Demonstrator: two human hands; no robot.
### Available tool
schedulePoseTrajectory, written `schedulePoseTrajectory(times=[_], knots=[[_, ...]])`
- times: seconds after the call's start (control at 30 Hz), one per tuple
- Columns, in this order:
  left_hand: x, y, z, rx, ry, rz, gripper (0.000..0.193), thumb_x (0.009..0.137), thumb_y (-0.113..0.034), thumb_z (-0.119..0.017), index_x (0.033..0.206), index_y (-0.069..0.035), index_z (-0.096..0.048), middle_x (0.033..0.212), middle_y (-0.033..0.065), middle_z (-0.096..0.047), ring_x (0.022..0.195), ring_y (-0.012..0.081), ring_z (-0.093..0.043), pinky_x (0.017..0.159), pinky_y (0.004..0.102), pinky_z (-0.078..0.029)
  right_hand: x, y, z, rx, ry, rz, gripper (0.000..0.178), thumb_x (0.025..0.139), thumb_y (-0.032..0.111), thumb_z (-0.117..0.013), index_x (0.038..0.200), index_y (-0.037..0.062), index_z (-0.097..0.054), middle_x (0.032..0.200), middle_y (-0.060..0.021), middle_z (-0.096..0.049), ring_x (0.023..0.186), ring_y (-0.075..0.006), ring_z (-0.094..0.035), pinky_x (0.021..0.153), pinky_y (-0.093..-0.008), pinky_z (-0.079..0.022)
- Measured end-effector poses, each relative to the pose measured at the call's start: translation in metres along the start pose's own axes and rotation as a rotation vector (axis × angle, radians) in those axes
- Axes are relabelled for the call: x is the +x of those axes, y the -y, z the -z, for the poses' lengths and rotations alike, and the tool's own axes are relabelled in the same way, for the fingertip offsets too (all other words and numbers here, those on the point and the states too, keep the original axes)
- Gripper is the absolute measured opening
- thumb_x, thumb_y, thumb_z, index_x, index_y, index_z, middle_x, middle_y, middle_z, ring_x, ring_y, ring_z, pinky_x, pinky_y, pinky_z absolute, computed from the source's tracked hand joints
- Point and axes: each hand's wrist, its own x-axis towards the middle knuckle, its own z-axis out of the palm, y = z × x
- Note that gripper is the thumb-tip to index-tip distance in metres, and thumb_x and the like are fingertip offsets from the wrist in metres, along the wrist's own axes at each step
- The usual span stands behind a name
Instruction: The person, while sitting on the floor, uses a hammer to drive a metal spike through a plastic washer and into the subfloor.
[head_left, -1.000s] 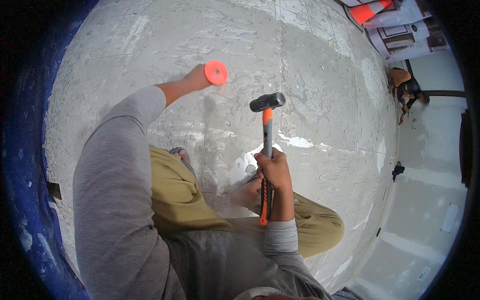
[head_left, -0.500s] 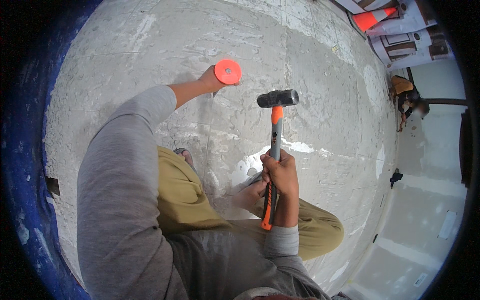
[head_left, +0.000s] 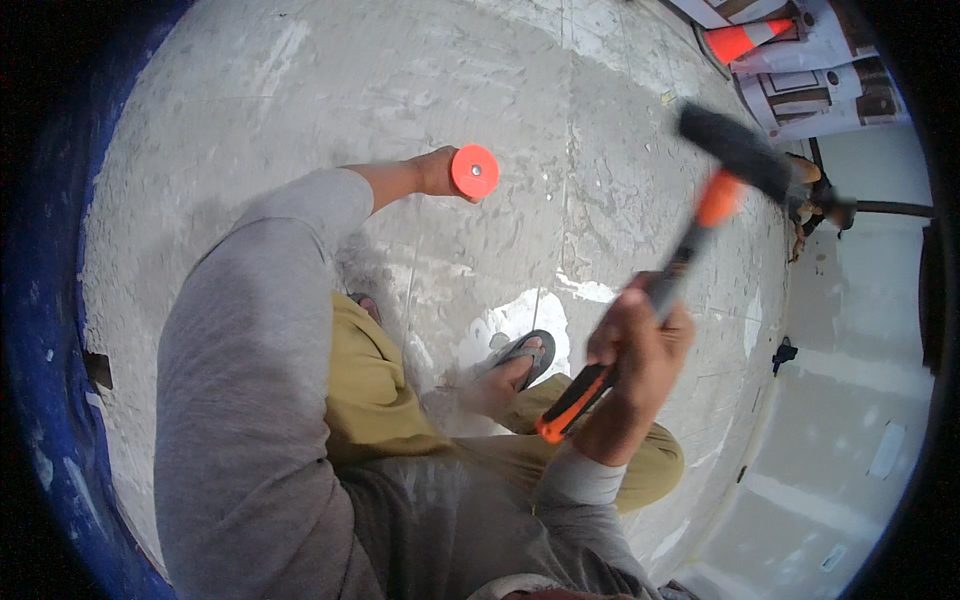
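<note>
My left hand reaches out over the scraped floor, closed round a chisel with a round orange hand guard. The metal striking end shows at the guard's centre; its blade is hidden beneath. My right hand grips a small sledgehammer by its grey, black and orange handle. The hammer's black head is raised, tilted to the far right, apart from the chisel and blurred by motion. Below my hands, my sandalled foot rests beside a pale white patch on the floor.
A blue sheet borders the floor on the left. At the far right stand an orange and white cone and printed panels. Another person crouches by the pale wall, partly behind the hammer head. A dark object lies along the wall.
My right hand has swung the sledgehammer up and to the right, away from the chisel. My left hand and the chisel have shifted slightly right and nearer.
</note>
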Motion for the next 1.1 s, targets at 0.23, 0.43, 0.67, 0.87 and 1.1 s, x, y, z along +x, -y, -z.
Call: schedulePoseTrajectory(times=[0.23,0.43,0.67,0.87,1.1], knots=[[-0.006,-0.011,0.0,0.014,0.089,0.048,0.037,0.078,-0.031,-0.072,0.104,-0.006,-0.062,0.099,0.0147,-0.068,0.092,0.0296,-0.065,0.081,0.0377,-0.052,0.044,-0.022,-0.02,0.202,-0.137,0.351,0.007,0.094,0.008,-0.055,0.089,0.0048,-0.05,0.056,-0.0016,-0.046,0.041,-0.0105,-0.045,0.036,-0.0284,-0.039],[-0.002,-0.024,-0.009,-0.155,0.136,-0.054,0.036,0.078,-0.027,-0.072,0.108,-0.01,-0.063,0.102,0.0122,-0.068,0.094,0.0301,-0.065,0.085,0.0388,-0.051,0.009,-0.162,-0.022,-0.332,0.202,-0.465,0.014,0.087,0.014,-0.062,0.087,0.0017,-0.056,0.056,-0.0016,-0.048,0.043,-0.011,-0.048,0.038,-0.0295,-0.041],[0.019,0.001,-0.006,0.119,0.088,-0.017,0.032,0.077,-0.027,-0.071,0.103,-0.01,-0.064,0.096,0.0125,-0.069,0.09,0.0322,-0.065,0.08,0.038,-0.053,0.023,-0.091,0.008,-0.158,0.036,-0.356,0.018,0.087,0.013,-0.063,0.081,0.0002,-0.052,0.052,-0.0034,-0.049,0.037,-0.0127,-0.048,0.035,-0.0268,-0.039],[0.016,-0.01,-0.008,0.075,0.143,-0.027,0.03,0.08,-0.028,-0.067,0.102,-0.007,-0.062,0.098,0.0155,-0.067,0.093,0.0319,-0.063,0.08,0.0382,-0.052,0.025,-0.061,0.0,0.103,-0.146,-0.047,0.011,0.09,0.011,-0.06,0.087,0.0023,-0.054,0.054,-0.002,-0.05,0.04,-0.0103,-0.047,0.037,-0.0257,-0.038],[0.006,0.004,-0.012,0.132,0.123,-0.087,0.034,0.083,-0.032,-0.067,0.107,-0.009,-0.061,0.098,0.0141,-0.068,0.092,0.0323,-0.064,0.081,0.0383,-0.052,0.004,-0.167,-0.022,-0.166,0.167,-0.553,0.016,0.086,0.012,-0.06,0.083,-0.0009,-0.051,0.055,-0.0028,-0.047,0.039,-0.0127,-0.047,0.035,-0.029,-0.041]])
